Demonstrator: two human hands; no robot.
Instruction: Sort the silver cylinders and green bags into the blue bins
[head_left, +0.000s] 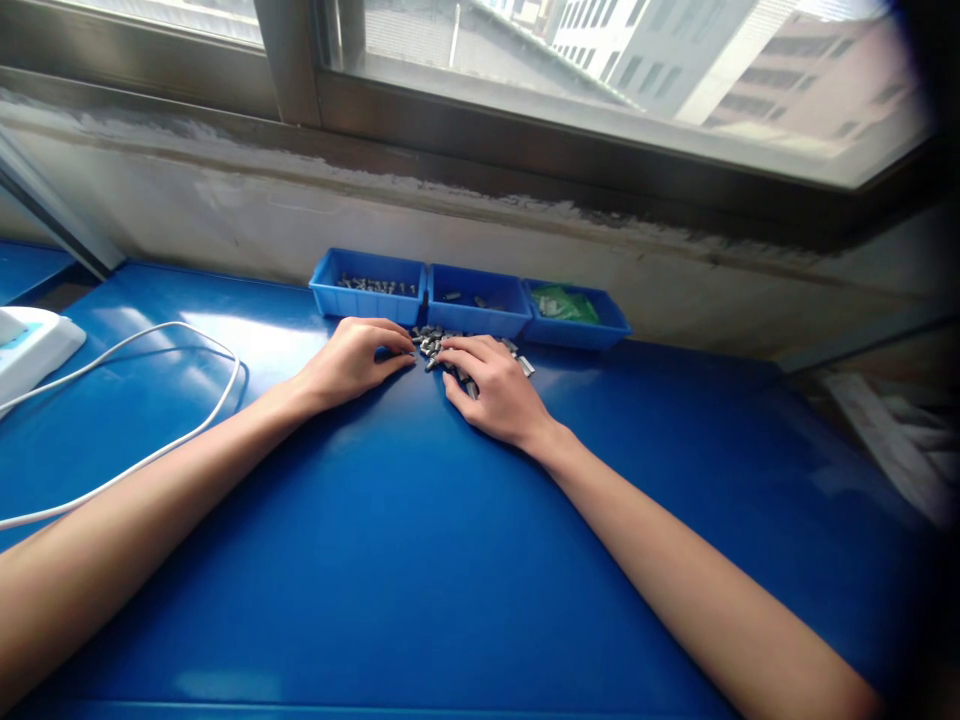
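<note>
A pile of small grey metal parts (pixel 430 343) lies on the blue tabletop (pixel 420 540), close in front of the bins; their exact kind is too small to make out. At the pile's left edge, my left hand (pixel 356 360) rests with curved fingers, thumb and fingertips slightly apart, and nothing visible between them. My right hand (pixel 495 388) is over the right part of the pile, its fingers spread and touching the parts. It hides some of them, while a few stick out beyond its knuckles.
Along the wall stand three blue bins: the left bin (pixel 322 290) holds small screw-like metal pieces, the middle bin (pixel 480 318) a few loose pieces, the right bin (pixel 577 335) a green packet (pixel 566 304). A white cable (pixel 169 445) runs from a white device (pixel 45 350) beside my left forearm.
</note>
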